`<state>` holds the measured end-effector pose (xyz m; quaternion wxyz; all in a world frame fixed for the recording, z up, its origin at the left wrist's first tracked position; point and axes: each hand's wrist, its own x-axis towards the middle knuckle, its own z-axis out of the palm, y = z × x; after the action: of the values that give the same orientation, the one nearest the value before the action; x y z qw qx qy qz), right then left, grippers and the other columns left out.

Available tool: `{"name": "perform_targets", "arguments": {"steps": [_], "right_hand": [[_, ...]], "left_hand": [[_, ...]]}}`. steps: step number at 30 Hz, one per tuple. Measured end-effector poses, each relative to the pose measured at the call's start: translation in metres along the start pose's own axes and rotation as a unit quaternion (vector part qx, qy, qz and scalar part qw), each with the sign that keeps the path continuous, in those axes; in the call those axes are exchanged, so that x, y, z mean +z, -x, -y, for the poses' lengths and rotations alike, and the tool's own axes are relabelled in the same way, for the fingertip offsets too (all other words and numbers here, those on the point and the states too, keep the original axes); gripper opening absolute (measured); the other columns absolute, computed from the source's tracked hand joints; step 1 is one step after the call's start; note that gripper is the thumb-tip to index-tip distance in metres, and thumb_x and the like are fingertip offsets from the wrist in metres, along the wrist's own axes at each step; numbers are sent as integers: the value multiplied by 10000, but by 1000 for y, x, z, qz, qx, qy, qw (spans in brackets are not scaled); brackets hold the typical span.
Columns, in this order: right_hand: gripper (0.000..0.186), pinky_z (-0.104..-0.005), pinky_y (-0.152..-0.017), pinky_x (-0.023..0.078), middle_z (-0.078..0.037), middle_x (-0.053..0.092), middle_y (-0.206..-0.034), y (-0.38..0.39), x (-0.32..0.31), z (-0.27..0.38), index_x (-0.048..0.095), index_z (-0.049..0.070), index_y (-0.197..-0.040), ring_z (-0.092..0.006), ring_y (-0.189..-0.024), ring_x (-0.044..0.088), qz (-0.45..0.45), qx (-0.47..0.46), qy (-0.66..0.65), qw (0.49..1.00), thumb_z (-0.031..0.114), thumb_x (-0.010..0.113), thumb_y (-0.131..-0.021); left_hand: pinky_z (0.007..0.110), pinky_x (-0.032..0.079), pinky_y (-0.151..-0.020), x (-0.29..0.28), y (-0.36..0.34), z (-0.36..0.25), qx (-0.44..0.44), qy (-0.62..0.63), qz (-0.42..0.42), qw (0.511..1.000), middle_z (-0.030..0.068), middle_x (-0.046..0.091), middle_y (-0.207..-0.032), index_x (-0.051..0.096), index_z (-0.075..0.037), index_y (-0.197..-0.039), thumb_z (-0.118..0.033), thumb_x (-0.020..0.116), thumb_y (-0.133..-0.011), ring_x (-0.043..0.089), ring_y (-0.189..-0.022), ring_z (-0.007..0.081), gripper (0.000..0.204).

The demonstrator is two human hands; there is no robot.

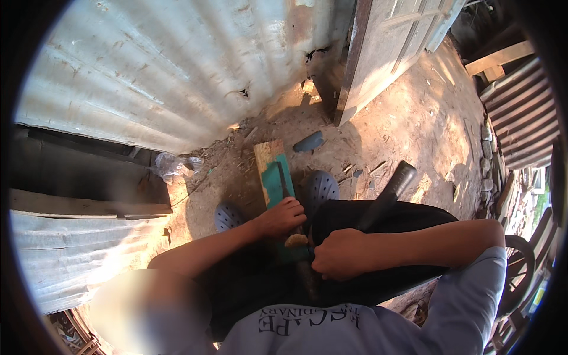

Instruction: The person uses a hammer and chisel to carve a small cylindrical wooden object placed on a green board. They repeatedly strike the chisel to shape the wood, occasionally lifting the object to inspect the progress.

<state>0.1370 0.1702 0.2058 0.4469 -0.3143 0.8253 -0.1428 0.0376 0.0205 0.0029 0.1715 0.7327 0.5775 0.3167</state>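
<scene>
A narrow wooden board [286, 176], painted green with bare wood at its far end, lies lengthwise between my knees. My left hand [283, 218] is closed over a long, slim dark tool, chisel-like [282, 177], whose shaft runs along the board. Toward my body, a dark handle [306, 279] in line with it shows below a patch of bare wood. Just to the right of the board, my right hand [340, 254] forms a fist around a dark, thick-ended bar [387, 198], perhaps a mallet. Its thick end points away over my right thigh; the gripped end is hidden.
Corrugated metal sheets [154, 65] stand at the far left. A wooden door [384, 53] is ahead on the right. Wood chips and a dark flat piece [309, 142] litter the dirt floor [408, 130]. A clear plastic bag [174, 167] lies left of my clogs [323, 186].
</scene>
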Motion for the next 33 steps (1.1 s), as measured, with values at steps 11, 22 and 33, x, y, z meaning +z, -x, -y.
{"name": "perform_targets", "arguments": {"steps": [11, 22, 33], "right_hand": [[290, -425, -656, 540, -158, 673, -777, -10, 9, -4, 678, 34, -817, -333, -771, 677, -17, 5, -26, 1000, 303, 584, -869], [308, -427, -644, 537, -136, 678, -782, -14, 18, -12, 677, 41, -801, -325, -778, 676, -20, 36, -6, 999, 329, 590, -865], [294, -429, -657, 541, -161, 672, -785, -7, 18, -3, 672, 26, -832, -342, -789, 673, -15, 10, -48, 999, 306, 588, -862]], "left_hand": [[406, 364, -903, 8, 3, -1, -5, -23, -17, 1000, 96, 471, -860, 507, -43, -854, -85, 599, -682, 491, -896, 277, 199], [428, 366, -907, 8, 6, -3, -7, -15, -27, 1000, 110, 472, -852, 509, -32, -834, -92, 637, -719, 491, -883, 304, 182], [393, 372, -898, 7, 6, -5, -6, -39, -1, 999, 96, 474, -857, 506, -43, -849, -92, 601, -709, 495, -884, 272, 176]]}}
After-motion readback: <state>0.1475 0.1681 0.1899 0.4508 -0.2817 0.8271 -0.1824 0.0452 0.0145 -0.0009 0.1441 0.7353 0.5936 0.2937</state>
